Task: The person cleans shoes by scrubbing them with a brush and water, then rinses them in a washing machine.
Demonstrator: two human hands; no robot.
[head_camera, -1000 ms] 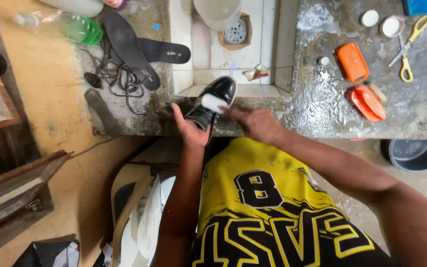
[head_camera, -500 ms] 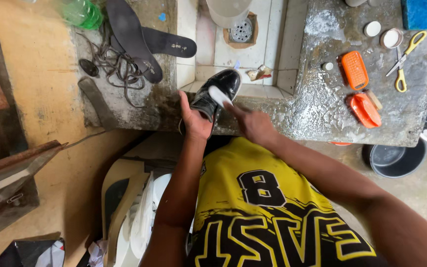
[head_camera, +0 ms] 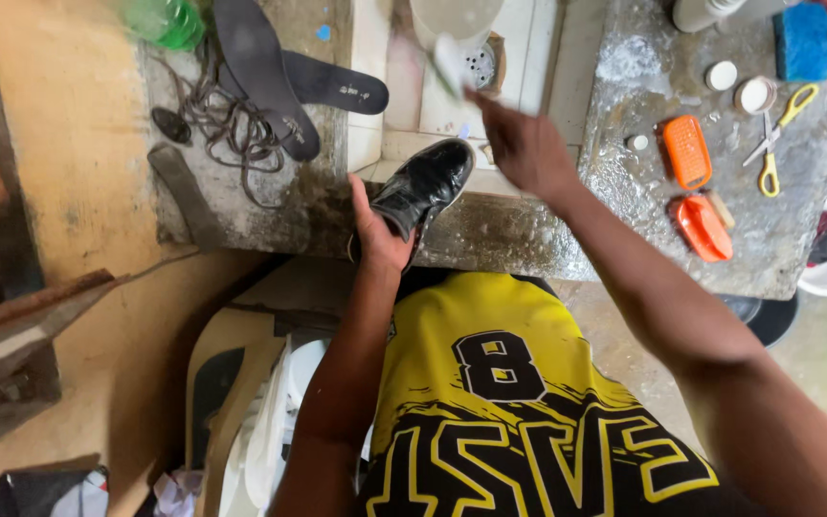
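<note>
Fingers of the left hand [head_camera: 380, 235] clamp the heel of a wet, glossy black leather shoe [head_camera: 423, 187] on the tiled sink edge, while beyond them the right hand [head_camera: 526, 148], fingers pinched, lifts a blurred pale scrubbing brush [head_camera: 449, 63] over the basin, mid-scrub.

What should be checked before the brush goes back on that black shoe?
1. Left hand grips shoe at the heel: ok.
2. Shoe rests on the sink edge: ok.
3. Right hand holds the brush: ok, though blurred.
4. Brush clear of the shoe: ok, raised over the sink.
5. Shoe's upper free of dirt: cannot tell.
6. Insoles out of the way: ok, lying to the left.
</note>
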